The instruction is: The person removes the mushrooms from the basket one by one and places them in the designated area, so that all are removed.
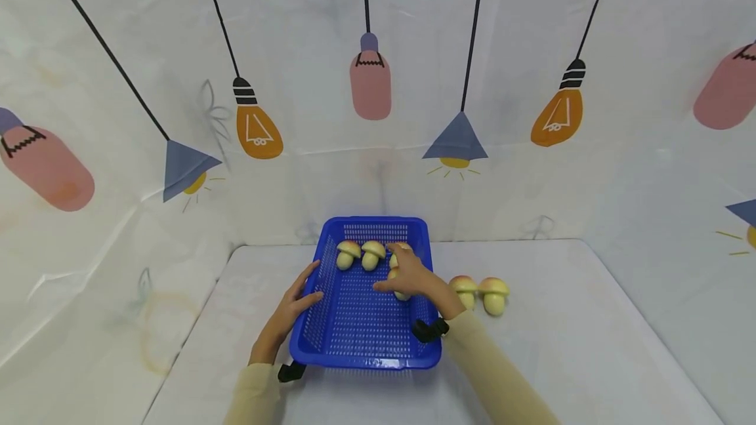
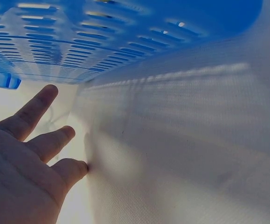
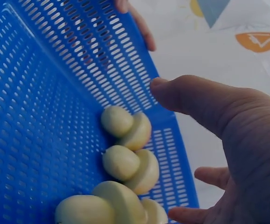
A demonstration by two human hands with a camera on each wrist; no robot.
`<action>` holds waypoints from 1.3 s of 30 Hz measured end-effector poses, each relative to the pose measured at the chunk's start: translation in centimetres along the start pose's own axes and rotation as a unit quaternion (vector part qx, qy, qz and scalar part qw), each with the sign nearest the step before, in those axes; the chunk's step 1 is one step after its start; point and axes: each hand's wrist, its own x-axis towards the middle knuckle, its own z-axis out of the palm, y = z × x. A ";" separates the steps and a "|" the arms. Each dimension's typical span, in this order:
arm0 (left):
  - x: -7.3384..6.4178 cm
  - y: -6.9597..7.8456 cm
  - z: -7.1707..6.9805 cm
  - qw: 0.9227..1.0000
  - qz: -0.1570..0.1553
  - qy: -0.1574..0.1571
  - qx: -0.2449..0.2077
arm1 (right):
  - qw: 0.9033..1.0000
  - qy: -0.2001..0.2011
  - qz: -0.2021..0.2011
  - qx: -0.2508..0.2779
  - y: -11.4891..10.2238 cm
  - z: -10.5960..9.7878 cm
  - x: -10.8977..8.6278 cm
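Note:
A blue perforated plastic basket (image 1: 366, 333) stands on the white table with several toy mushrooms in it. Two of these, a left mushroom (image 1: 347, 255) and a middle mushroom (image 1: 373, 255), lie along its far side. My right hand (image 1: 416, 277) hovers over the basket's right part, thumb and fingers spread, and partly hides the mushrooms beneath. Nothing sits between its fingers; in the right wrist view the nearest mushroom (image 3: 84, 210) lies below it. At the left rim is my left hand (image 1: 288, 312), fingers extended beside the basket wall (image 2: 139, 37).
To the right of the basket, two more mushrooms lie on the table, one (image 1: 463, 287) partly behind the right forearm, the other (image 1: 493, 295) in full view. A white backdrop (image 1: 319, 84) printed with hanging lamps rises behind the table (image 1: 567, 346).

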 end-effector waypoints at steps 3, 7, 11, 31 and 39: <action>0.1 0.0 0.0 1.000 0.003 -0.003 0.000 | 1.000 -0.005 0.013 -0.013 0.1 0.3 0.3; 0.0 -0.1 -0.1 1.000 0.005 -0.006 -0.005 | 1.000 -0.007 -0.011 -0.024 0.3 0.8 0.6; 0.0 -0.1 -0.1 1.000 0.009 -0.007 -0.002 | 0.999 -0.024 -0.037 -0.016 0.6 1.2 0.8; 0.0 -0.1 0.0 1.000 0.019 -0.009 -0.009 | 0.994 -0.098 -0.046 -0.020 1.3 2.7 1.0; 0.0 -0.1 0.0 1.000 0.011 -0.006 -0.002 | 0.993 -0.106 -0.051 -0.019 1.3 2.9 0.8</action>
